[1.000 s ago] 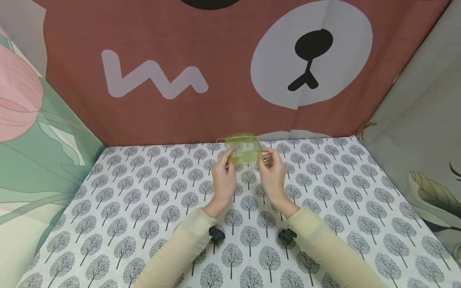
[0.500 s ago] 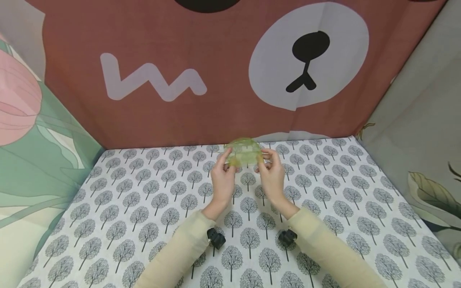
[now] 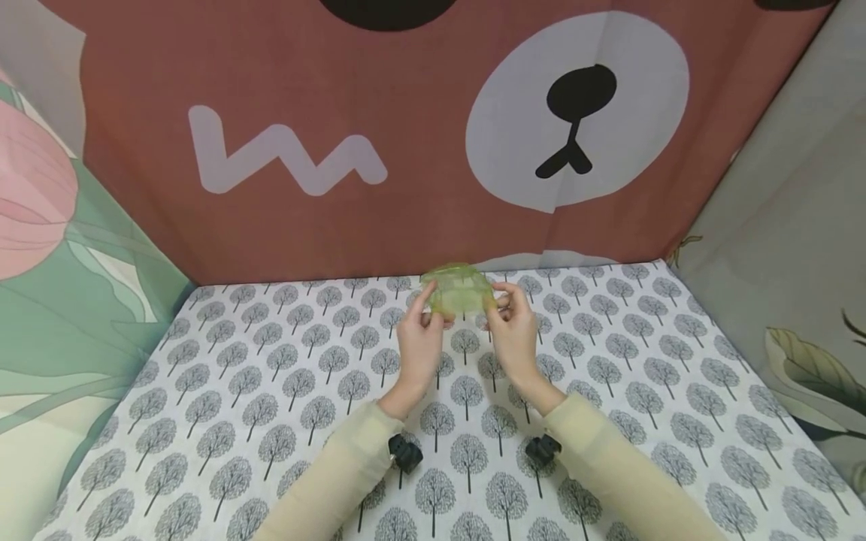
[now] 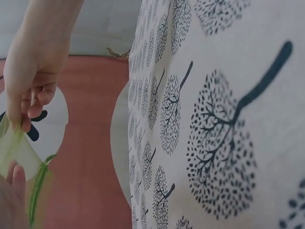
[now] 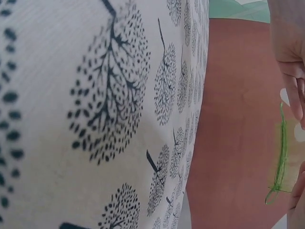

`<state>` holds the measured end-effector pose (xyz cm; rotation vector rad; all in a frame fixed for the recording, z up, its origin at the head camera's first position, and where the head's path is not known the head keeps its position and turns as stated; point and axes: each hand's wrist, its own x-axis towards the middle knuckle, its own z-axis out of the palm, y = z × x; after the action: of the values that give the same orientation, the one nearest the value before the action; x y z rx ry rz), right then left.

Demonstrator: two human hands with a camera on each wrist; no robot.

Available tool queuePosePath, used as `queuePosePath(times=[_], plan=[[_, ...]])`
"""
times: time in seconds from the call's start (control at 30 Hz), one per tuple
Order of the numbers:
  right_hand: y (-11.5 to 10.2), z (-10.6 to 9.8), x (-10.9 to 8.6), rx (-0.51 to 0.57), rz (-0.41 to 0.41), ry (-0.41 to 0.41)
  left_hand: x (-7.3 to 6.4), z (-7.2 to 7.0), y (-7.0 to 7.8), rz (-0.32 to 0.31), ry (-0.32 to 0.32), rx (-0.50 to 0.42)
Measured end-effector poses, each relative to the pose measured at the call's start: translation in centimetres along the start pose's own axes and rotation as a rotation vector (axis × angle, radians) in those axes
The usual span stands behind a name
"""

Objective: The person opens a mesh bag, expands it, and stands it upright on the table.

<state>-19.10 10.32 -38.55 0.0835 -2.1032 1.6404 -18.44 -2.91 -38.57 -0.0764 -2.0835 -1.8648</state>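
A sheer yellow-green drawstring pouch [image 3: 461, 291] is held up near the back edge of the table, between both hands. My left hand [image 3: 421, 342] pinches its left side, with the index finger along the fabric. My right hand [image 3: 512, 330] pinches the right side between thumb and fingers. In the left wrist view, the right hand [image 4: 40, 62] grips the sheer cloth, and the left hand [image 4: 13, 195] shows only partly at the lower left. A gathered green cord edge [image 5: 281, 152] of the pouch hangs between the hands in the right wrist view. What the pouch contains, if anything, cannot be made out.
The table carries a white cloth [image 3: 298, 383] printed with dark trees. A reddish-brown curtain [image 3: 304, 233] with a bear's muzzle hangs right behind the table's back edge. Patterned cloth walls [image 3: 764, 248] stand at both sides. Small black cameras [image 3: 406, 453] sit at the wrists.
The pouch has tilted, its far edge now rounded and lower. The left fingers have shifted slightly on the fabric. The head view has tipped up a little; both hands keep their hold.
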Motion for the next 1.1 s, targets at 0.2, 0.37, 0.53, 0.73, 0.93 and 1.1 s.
queuePosePath(times=[0.2, 0.37, 0.53, 0.73, 0.93, 1.1], plan=[[0.10, 0.26, -0.31, -0.028, -0.026, -0.041, -0.09, 0.04, -0.07, 0.114, 0.068, 0.062], [0.30, 0.51, -0.59, -0.040, 0.015, -0.092, -0.10, 0.07, -0.21, 0.121, 0.090, 0.061], [0.21, 0.57, -0.75, -0.045, 0.073, -0.135, -0.06, 0.03, -0.41, 0.097, 0.081, 0.040], [0.01, 0.44, -0.72, -0.007, 0.026, -0.110, 0.18, -0.07, -0.29, -0.015, 0.065, -0.056], [-0.12, 0.40, -0.52, 0.030, -0.018, -0.067, 0.29, -0.09, 0.01, -0.097, 0.063, -0.124], [-0.17, 0.31, -0.57, 0.064, 0.022, -0.049, 0.22, -0.04, 0.18, -0.086, 0.032, -0.128]])
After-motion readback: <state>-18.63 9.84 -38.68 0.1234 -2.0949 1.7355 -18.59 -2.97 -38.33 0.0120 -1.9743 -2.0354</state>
